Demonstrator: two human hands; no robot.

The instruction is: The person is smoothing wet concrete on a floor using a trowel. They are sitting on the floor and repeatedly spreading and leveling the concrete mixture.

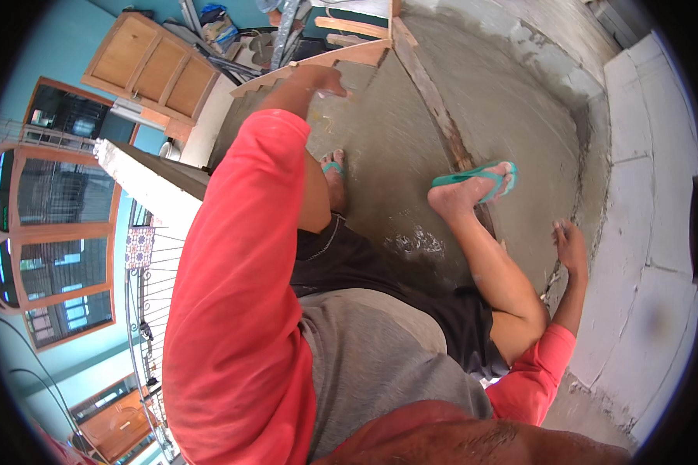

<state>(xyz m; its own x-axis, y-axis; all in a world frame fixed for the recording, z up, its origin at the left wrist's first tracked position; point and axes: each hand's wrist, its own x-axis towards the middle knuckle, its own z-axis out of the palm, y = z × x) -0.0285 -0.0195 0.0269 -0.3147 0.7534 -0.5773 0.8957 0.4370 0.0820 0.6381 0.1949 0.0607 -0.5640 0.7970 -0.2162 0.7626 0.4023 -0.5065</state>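
My left arm, in a red sleeve, stretches far forward. My left hand (318, 77) hovers flat, fingers extended, over the grey cement floor (512, 108) beside a slanted wooden plank (341, 58); it holds nothing. My right hand (571, 245) rests low at the right with its fingers spread, touching the rough cement seam where the floor meets a whitish plastered wall (644, 194). Nothing shows in it. My feet wear teal flip-flops: the left foot (334, 174) is flat on the cement, and the right foot (473, 186) is on a wooden strip (434, 101).
Wooden door panels (151, 66), boards and clutter lie at the far end. At left, a white ledge (143, 182) and a metal railing (151, 310) border a drop, with a turquoise building with brown-framed windows beyond. A wet scuffed patch (419, 242) marks the cement.
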